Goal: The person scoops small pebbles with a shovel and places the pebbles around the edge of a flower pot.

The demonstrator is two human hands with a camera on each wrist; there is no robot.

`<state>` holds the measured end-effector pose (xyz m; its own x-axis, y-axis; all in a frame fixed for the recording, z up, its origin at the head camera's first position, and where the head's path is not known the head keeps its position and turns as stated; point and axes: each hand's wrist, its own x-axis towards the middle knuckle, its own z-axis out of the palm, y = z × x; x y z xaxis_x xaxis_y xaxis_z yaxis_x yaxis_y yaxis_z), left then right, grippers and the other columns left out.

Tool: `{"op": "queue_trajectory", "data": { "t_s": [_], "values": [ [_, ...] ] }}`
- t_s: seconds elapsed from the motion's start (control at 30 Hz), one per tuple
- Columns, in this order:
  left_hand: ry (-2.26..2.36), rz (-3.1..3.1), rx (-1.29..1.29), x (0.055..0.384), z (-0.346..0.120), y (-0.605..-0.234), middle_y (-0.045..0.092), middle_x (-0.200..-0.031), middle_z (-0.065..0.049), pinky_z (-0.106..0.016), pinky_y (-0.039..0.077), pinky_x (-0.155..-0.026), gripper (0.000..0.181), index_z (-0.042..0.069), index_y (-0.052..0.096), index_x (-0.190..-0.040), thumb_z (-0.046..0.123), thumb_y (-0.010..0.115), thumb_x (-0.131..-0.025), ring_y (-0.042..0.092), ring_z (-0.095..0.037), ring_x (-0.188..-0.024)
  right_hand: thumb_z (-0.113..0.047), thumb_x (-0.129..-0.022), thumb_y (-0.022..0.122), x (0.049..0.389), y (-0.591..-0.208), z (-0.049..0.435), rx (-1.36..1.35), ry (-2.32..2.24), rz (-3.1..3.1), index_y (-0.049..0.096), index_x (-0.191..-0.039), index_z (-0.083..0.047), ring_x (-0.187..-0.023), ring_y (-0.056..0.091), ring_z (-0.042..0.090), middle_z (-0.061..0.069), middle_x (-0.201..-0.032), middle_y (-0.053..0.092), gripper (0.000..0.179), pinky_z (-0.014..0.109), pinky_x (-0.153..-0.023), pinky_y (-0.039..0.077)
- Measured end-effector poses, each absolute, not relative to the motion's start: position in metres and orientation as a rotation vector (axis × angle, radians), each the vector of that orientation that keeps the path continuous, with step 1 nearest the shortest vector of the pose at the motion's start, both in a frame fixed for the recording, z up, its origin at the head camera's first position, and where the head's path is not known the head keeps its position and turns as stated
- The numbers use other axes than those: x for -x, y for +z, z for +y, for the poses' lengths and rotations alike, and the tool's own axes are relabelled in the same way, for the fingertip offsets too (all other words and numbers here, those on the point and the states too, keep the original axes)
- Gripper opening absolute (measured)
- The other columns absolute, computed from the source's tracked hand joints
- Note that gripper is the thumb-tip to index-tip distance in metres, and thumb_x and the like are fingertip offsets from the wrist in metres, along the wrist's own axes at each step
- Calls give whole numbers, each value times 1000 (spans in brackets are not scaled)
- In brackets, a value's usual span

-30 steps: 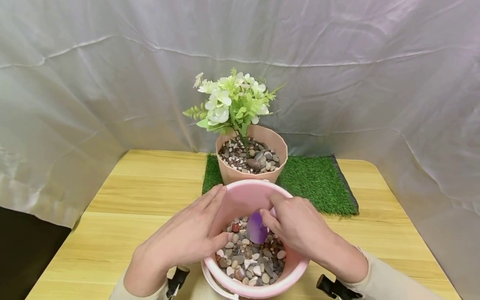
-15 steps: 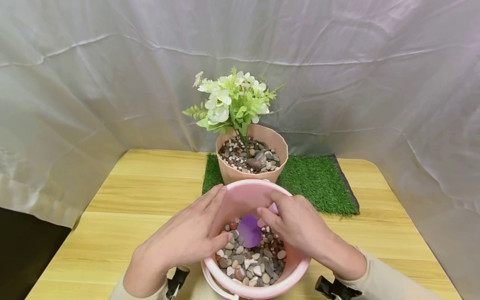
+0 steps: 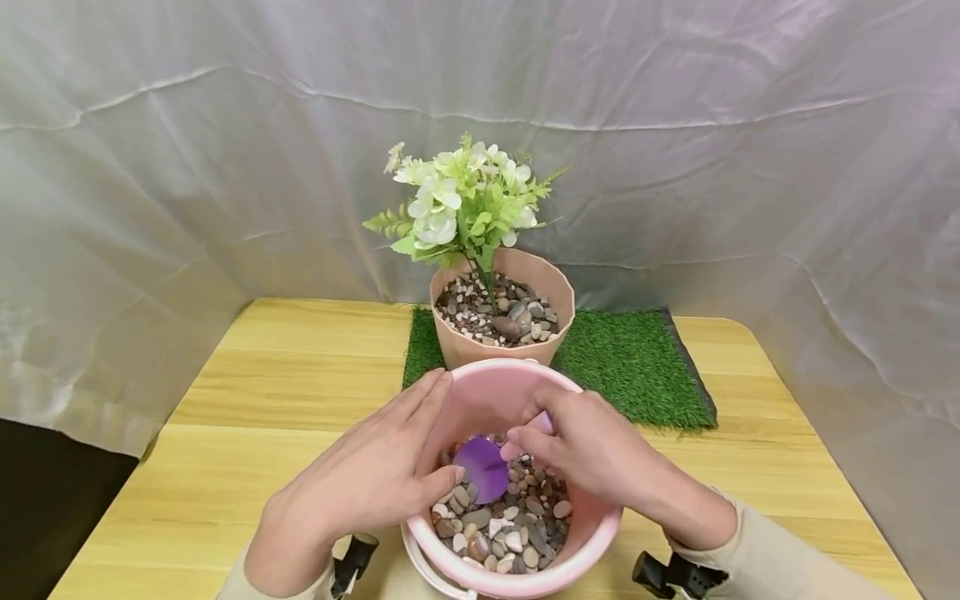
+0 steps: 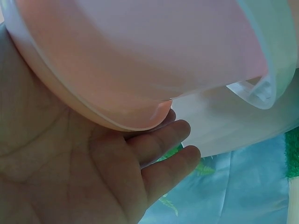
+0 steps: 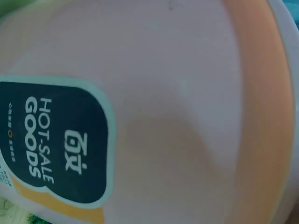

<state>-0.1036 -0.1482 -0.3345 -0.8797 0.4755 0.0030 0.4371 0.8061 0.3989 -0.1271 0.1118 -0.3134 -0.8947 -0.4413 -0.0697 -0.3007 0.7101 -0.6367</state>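
A pink bucket [image 3: 592, 546] with a white rim stands at the front, partly filled with pebbles [image 3: 498, 533]. My right hand [image 3: 600, 442] reaches into it and grips the light purple handle of a scoop [image 3: 483, 471]. The scoop's darker purple blade lies among the pebbles on the left side, close to my left thumb. My left hand [image 3: 375, 467] rests against the bucket's left rim, fingers fairly straight, thumb over the inside. From the left wrist, the palm [image 4: 60, 154] touches the rim from outside. The right wrist view shows only the bucket's outer wall [image 5: 173, 116], not the hand.
Behind the bucket, a peach flowerpot [image 3: 498, 350] holds stones and a plant with white flowers [image 3: 465, 196]. It stands on a green turf mat [image 3: 630, 367]. Bare wooden table [image 3: 300, 358] lies on both sides, and grey cloth [image 3: 675, 167] hangs around it.
My right hand has swept the scoop leftward and slightly toward me through the pebbles, its blade turning. My left hand and the bucket have stayed put.
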Motion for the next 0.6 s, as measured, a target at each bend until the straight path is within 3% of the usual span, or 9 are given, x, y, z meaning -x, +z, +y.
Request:
{"op": "queue_trajectory", "data": {
  "t_s": [0.13, 0.4, 0.6],
  "values": [
    [600, 2892, -740, 104, -148, -335, 12, -177, -13, -49, 28, -130, 100, 7, 14, -169, 53, 66, -98, 20, -30, -162, -30, -98, 74, 128, -313, 112, 617, -914, 2678, 67, -93, -20, -61, 63, 7, -15, -71, 68, 14, 26, -55, 54],
    [607, 2895, -745, 103, -149, -335, 12, -177, -12, -49, 28, -130, 99, 8, 15, -169, 52, 66, -97, 20, -29, -162, -25, -101, 72, 130, -312, 115, 605, -1041, 2548, 68, -95, -17, -62, 67, 13, -16, -79, 76, 11, 29, -56, 58],
    [607, 2893, -745, 103, -150, -335, 11, -177, -12, -49, 27, -130, 99, 8, 14, -169, 52, 66, -97, 19, -29, -162, -22, -101, 71, 132, -311, 116, 580, -1126, 2493, 70, -98, -12, -63, 70, 16, -8, -83, 79, 11, 31, -56, 61]
  ]
}}
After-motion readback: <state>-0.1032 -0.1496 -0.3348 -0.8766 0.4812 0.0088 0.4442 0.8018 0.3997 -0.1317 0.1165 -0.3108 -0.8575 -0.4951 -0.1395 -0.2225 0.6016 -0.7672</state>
